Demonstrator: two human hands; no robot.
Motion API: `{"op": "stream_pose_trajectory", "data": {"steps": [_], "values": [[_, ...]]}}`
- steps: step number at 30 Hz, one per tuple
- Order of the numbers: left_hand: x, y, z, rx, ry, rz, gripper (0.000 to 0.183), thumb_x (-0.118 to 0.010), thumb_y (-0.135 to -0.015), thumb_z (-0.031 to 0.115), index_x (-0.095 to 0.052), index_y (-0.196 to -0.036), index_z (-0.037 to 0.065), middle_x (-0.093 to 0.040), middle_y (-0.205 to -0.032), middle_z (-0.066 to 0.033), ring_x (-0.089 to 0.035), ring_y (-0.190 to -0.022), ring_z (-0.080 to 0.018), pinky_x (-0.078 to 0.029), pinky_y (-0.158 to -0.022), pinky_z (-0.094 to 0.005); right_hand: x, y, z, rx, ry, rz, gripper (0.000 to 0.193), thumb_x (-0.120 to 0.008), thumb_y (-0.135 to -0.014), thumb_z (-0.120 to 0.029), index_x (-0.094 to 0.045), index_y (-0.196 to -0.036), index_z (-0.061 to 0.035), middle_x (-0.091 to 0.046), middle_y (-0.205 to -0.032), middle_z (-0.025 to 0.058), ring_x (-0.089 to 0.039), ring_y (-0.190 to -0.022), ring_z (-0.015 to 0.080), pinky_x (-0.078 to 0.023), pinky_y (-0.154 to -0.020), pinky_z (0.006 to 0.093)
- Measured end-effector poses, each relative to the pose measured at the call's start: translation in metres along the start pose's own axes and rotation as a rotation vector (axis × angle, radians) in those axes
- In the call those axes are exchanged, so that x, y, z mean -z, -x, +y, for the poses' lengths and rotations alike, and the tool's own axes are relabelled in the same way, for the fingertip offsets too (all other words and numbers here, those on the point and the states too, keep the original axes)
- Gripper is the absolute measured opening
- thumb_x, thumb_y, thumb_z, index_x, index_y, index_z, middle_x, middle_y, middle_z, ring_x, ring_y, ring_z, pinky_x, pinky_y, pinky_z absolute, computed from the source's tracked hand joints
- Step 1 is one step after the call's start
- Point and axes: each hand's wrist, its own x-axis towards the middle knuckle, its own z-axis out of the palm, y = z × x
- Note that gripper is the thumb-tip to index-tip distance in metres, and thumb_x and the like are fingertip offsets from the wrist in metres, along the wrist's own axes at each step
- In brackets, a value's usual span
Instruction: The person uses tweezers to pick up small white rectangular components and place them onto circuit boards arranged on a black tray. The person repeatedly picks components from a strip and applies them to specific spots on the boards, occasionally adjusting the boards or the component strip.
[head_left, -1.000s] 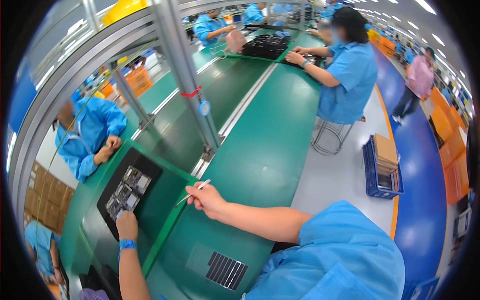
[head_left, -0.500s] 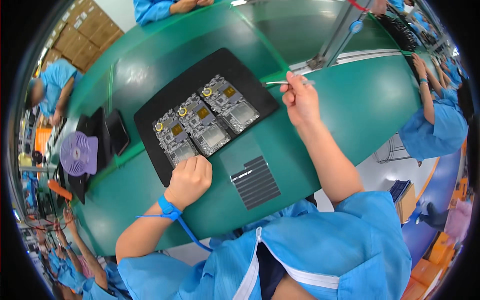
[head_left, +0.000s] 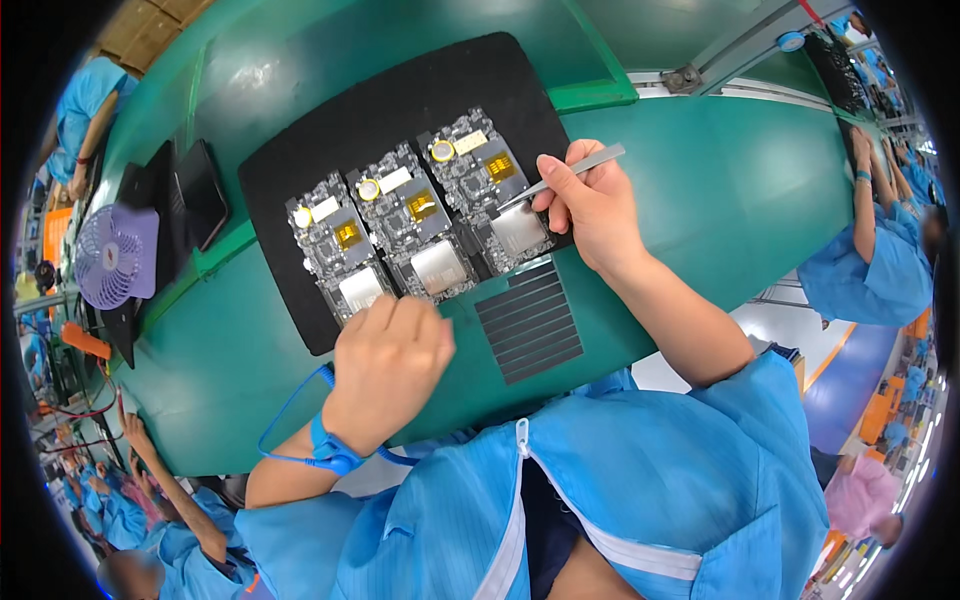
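Observation:
Three circuit boards, left (head_left: 345, 240), middle (head_left: 408, 220) and right (head_left: 478, 180), lie side by side on a black mat (head_left: 285, 155). Each bears a silvery metal shield, amber tape and a round yellow-rimmed part. My right hand (head_left: 600, 205) grips metal tweezers (head_left: 600, 157), whose tips point down at the upper edge of the right board's shield. My left hand (head_left: 390, 365), fingers curled, hovers at the near end of the left and middle boards; its fingertips are hidden. A blue wrist strap (head_left: 330, 445) circles that wrist. Close by lies a clear sheet with dark strips (head_left: 528, 325).
The table (head_left: 690, 210) is green. A purple fan (head_left: 115, 255) and a black flat device (head_left: 200, 195) stand at the left. A metal frame post (head_left: 740, 45) rises at the back right. Co-workers in blue sit around, one at the right (head_left: 870, 250).
My right hand has brought the tweezers leftward, from beyond the mat's edge to the right board. My left hand has turned and shifted slightly toward the strip sheet. The whole view has shifted.

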Motion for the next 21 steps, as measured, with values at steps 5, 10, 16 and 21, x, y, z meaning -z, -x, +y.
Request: {"op": "stream_pose_trajectory", "data": {"steps": [5,10,16,21], "values": [[-0.038,-0.05,0.018,-0.086,0.144,0.334,0.039,-0.073,-0.073,0.016,-0.065,-0.105,-0.003,-0.062,-0.103,-0.0158,-0.06,-0.096,-0.0285,-0.052,-0.077,-0.0346,-0.001,0.003,0.006,0.024,0.094,0.015,0.026,-0.064,-0.092,-0.016,-0.04,-0.095,-0.0062,-0.062,-0.066,0.0088,-0.054,-0.045,0.0078,-0.041,-0.04,0.0196],[-0.065,-0.045,0.018,-0.085,0.004,0.363,0.037,-0.07,-0.076,0.014,-0.065,-0.108,-0.004,-0.062,-0.109,-0.0167,-0.06,-0.102,-0.0296,-0.052,-0.079,-0.0347,-0.006,0.005,0.005,0.028,0.132,0.015,0.028,-0.064,-0.092,-0.016,-0.038,-0.095,-0.0054,-0.062,-0.065,0.0087,-0.057,-0.046,0.0089,-0.045,-0.041,0.0205],[-0.063,-0.045,0.017,-0.126,-0.06,0.313,0.036,-0.069,-0.077,0.013,-0.066,-0.108,-0.004,-0.063,-0.109,-0.0156,-0.06,-0.103,-0.0289,-0.052,-0.079,-0.0337,-0.006,0.004,0.006,0.005,0.156,0.034,0.028,-0.064,-0.092,-0.015,-0.038,-0.096,-0.0054,-0.063,-0.065,0.0092,-0.058,-0.046,0.0098,-0.046,-0.041,0.0207],[-0.063,-0.045,0.016,-0.131,-0.056,0.327,0.035,-0.069,-0.077,0.013,-0.066,-0.108,-0.003,-0.064,-0.107,-0.0152,-0.061,-0.102,-0.0286,-0.052,-0.079,-0.0335,-0.01,0.007,0.004,0.025,0.145,0.056,0.022,-0.06,-0.093,-0.009,-0.038,-0.093,-0.0063,-0.061,-0.062,0.0086,-0.057,-0.044,0.0114,-0.057,-0.051,0.0307]]}}
